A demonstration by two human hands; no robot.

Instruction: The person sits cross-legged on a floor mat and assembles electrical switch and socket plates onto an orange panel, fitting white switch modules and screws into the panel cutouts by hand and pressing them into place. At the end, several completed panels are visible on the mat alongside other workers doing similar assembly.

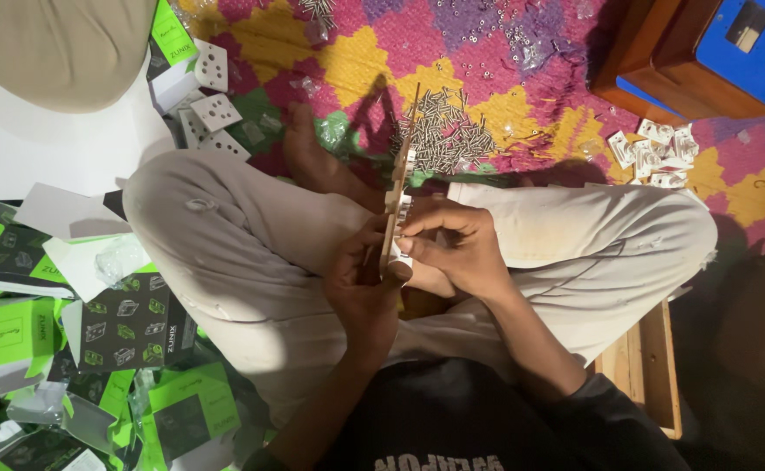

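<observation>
"What were the hands doing?"

"The left hand (pixel 360 283) had its fingers curled around the lower end of a narrow wooden strip (pixel 393 222), which stood nearly upright between both hands. The right hand (pixel 452 249) pinched a small white plastic part (pixel 402 260) against that strip, fingertips pressed close together."

"And beyond the fingers?"

"Just past the strip's upper end lay a pile of metal screws (pixel 443 131) on the patterned mat (pixel 374 44). Well off to the right of the right hand's knuckles sat a cluster of white plastic pieces (pixel 657 153). Far to the left of the left hand lay green and black cartons (pixel 129 327) and white socket plates (pixel 212 109)."
</observation>
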